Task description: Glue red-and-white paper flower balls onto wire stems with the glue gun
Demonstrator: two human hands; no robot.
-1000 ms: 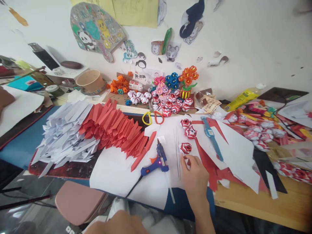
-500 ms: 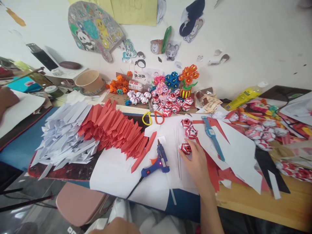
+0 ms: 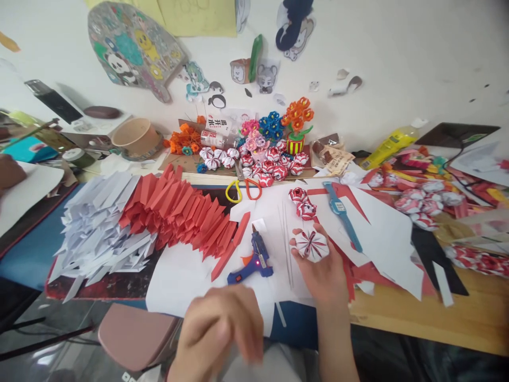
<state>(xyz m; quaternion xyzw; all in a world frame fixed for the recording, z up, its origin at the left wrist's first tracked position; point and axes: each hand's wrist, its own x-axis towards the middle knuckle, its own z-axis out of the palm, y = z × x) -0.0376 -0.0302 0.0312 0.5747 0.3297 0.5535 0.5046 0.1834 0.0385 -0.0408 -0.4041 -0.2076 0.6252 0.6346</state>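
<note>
My right hand point(image 3: 324, 270) holds a red-and-white paper flower point(image 3: 311, 245) with its pale, striped underside facing up. Two similar flowers point(image 3: 306, 210) lie just beyond it on white paper. My left hand point(image 3: 222, 323) is raised near my body, its fingers curled and blurred; whether they hold anything cannot be made out. Between the hands and farther off lies a blue glue gun point(image 3: 258, 257) with a lit red light. Thin wires point(image 3: 287, 244) lie beside it. Folded red strips point(image 3: 178, 212) and white strips point(image 3: 103, 228) are heaped to the left.
Scissors point(image 3: 243, 190) lie behind the glue gun. A blue watch-like band point(image 3: 342, 215) rests on paper at the right. Paper flowers, a round tub point(image 3: 135, 137) and a yellow bottle point(image 3: 392, 146) line the back. Another person's hand point(image 3: 11, 172) is at the far left. A pink stool point(image 3: 135, 337) stands below.
My right hand has picked up the nearest flower and turned it underside up. My left hand has risen from the bottom edge toward the glue gun. The view has shifted slightly.
</note>
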